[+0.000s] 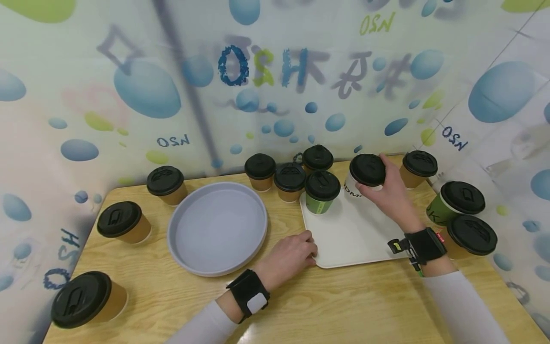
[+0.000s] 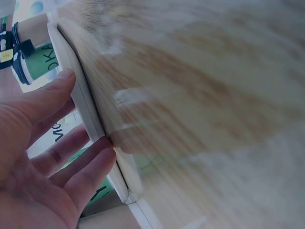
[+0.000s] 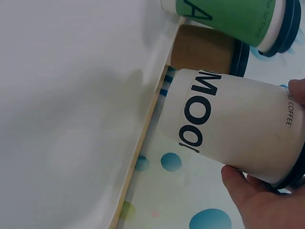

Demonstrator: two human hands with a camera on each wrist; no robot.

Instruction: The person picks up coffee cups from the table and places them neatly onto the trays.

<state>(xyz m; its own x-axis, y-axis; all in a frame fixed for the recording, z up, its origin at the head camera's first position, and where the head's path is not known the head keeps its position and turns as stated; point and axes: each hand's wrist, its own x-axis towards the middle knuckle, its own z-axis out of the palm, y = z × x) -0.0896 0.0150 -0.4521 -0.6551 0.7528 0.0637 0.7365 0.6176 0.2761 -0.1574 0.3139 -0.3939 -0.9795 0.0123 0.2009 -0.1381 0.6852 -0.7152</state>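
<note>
A white paper coffee cup (image 3: 233, 119) with dark lettering and a black lid is in my right hand (image 1: 393, 193), gripped near its lid. In the right wrist view its base is apart from the white tray (image 1: 361, 234), over the back part. On the tray's back left stands a green cup (image 1: 319, 203) with a black lid. My left hand (image 1: 288, 255) rests at the tray's front left corner. In the left wrist view its loosely extended fingers (image 2: 90, 164) touch the tray's rim.
Left of the tray lies a round grey-blue tray (image 1: 216, 229). Brown cups (image 1: 259, 184) stand behind, with others (image 1: 126, 229) down the left side. At the right edge stand a green cup (image 1: 438, 210) and a brown cup (image 1: 453, 243). A printed backdrop (image 1: 275, 110) encloses the table.
</note>
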